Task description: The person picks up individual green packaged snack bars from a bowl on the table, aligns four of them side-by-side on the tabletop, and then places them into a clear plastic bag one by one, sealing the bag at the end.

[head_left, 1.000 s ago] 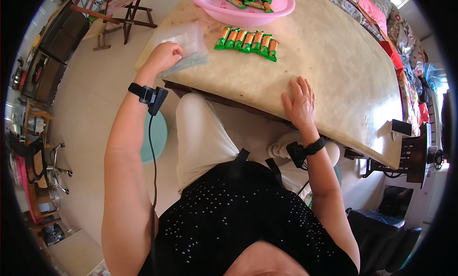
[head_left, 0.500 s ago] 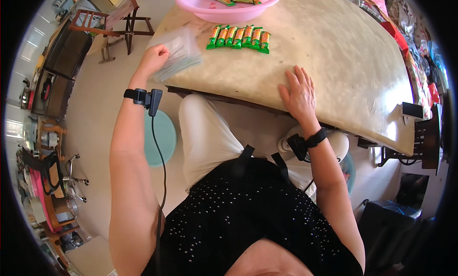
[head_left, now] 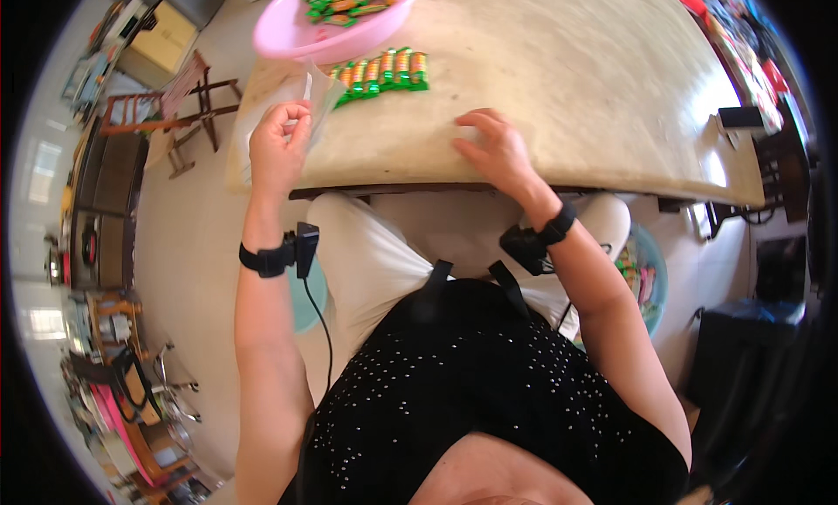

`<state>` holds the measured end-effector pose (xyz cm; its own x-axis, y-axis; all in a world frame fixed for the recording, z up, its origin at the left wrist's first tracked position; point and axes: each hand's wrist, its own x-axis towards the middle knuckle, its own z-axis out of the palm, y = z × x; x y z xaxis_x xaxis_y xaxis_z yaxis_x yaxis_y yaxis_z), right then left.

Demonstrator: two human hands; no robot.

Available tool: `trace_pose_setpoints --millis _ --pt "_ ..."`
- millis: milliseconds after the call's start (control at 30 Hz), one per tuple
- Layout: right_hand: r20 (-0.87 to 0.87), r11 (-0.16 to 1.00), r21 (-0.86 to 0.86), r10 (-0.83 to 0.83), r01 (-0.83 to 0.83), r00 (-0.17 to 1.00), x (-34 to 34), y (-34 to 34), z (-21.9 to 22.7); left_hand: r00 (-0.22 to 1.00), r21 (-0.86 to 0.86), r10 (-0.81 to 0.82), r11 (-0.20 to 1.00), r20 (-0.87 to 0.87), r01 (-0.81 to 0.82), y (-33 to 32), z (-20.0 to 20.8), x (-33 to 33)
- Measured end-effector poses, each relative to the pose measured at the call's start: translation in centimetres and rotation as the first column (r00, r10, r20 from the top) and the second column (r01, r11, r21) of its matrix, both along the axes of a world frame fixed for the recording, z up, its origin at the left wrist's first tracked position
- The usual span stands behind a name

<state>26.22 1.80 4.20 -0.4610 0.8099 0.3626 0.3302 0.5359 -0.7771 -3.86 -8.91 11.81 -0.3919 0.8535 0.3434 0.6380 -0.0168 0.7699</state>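
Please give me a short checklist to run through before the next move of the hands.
1. Left hand holding a clear bag: ok.
2. Bag's mouth open: cannot tell; the film is too transparent.
3. Right hand free: ok, nothing shows in it.
4. Row of green-and-orange packets fully in sight: not ok, the bag overlaps its left end.
5. Pink basin upright on the table: ok.

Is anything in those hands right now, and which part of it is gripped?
The left hand pinches a clear plastic bag by an edge, between thumb and fingers; the right hand holds nothing.
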Motion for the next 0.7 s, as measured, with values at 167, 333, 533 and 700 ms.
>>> trace_pose_setpoints --millis 167,333,533,700 --pt "-0.371 0.858 -0.418 0.14 -0.3 0.918 -1.4 -3.3 2.6 0.964 0.111 -0.26 0.958 -0.058 0.265 2.3 -0.9 8.3" --pt "-0.501 0.804 -0.529 -0.036 -0.273 0.865 0.7 -3.5 2.5 0.891 0.124 -0.405 0.892 -0.206 0.434 4.9 -1.7 13.4" --pt "-0.512 0.703 -0.697 -0.349 -0.142 0.785 3.3 -3.0 0.5 0.855 0.062 -0.395 0.897 -0.336 0.438 6.5 -3.1 16.7" --pt "-0.577 0.727 -0.672 -0.398 -0.138 0.713 4.5 -2.8 -0.7 0.768 0.024 -0.447 0.858 -0.458 0.513 6.3 -3.3 18.9"
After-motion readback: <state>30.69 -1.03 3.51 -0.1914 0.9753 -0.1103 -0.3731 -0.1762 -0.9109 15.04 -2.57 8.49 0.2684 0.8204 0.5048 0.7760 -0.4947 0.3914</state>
